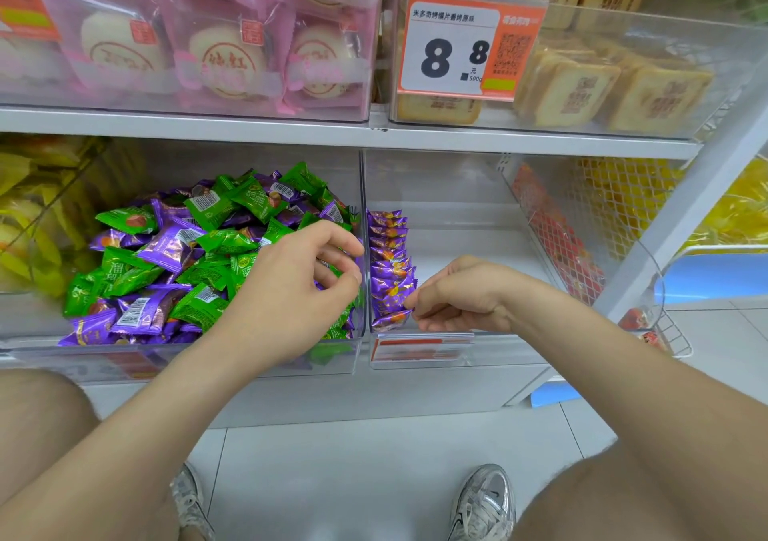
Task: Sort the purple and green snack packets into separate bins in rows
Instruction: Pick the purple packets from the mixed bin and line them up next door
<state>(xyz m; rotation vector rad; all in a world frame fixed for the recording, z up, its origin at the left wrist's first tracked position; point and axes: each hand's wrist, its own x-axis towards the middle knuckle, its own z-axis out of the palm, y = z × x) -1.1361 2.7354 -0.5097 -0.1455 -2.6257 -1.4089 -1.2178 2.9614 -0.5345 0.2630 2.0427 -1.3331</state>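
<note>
The person is crouched at the lower shelf, and the right hand (461, 295) has its fingertips closed narrowly on the corner of the nearest purple packet (390, 318), right at the front end of the row of purple packets (388, 258). To my eye this is the seating of one more packet. Done well, it should stand on edge, pressed back against the one behind and tight to the bin wall, face the same way as the rest, so the line does not fan out or topple forward when the fingers let go. The left hand (299, 287) hovers curled over the right side of the heap (187, 258); I cannot tell whether it has a packet in it. The left bin (166, 357) holds that heap, purple and green packets (226, 241) jumbled together, so most of the sorting seems yet to come. The right bin (498, 345) holds only the single purple row along its left wall. No green row is started anywhere I can see. On the shelf above sit pink-wrapped cakes (232, 58) and square biscuits (573, 87) behind a price tag (457, 45).
</note>
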